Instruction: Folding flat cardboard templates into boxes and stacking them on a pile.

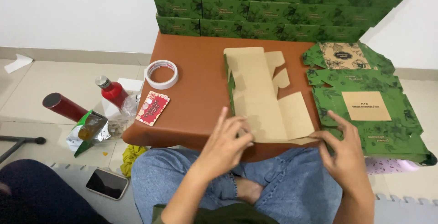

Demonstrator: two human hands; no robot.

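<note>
From the head camera, the person sat cross-legged in blue jeans behind a low brown table (196, 96). On it lay an unfolded cardboard box blank (264, 98), kraft-brown inside and green-printed outside, with one long wall already raised along its left edge and several flaps spread to the right.

The left hand (226, 144) rested on the near left corner of the blank, fingers together and pressing on the cardboard, thumb tucked below; it pressed rather than clasped. The right hand (342, 148) pinched the near right flap of the blank between thumb and fingertips, the index finger stretched over the stack of flat green box blanks (374, 114) lying just beside it on the table's right side.

Behind, against the white wall, stood a stack of assembled green boxes (273, 5) several rows high. A roll of white tape (161, 74) sat near the table's left edge, with a small red card (153, 108) nearer the person. On the tiled floor to the left were a red bottle (112, 91), a dark red cylindrical flask (64, 106), a crumpled foil snack bag (89, 130) and a smartphone (107, 184) lying face up.
</note>
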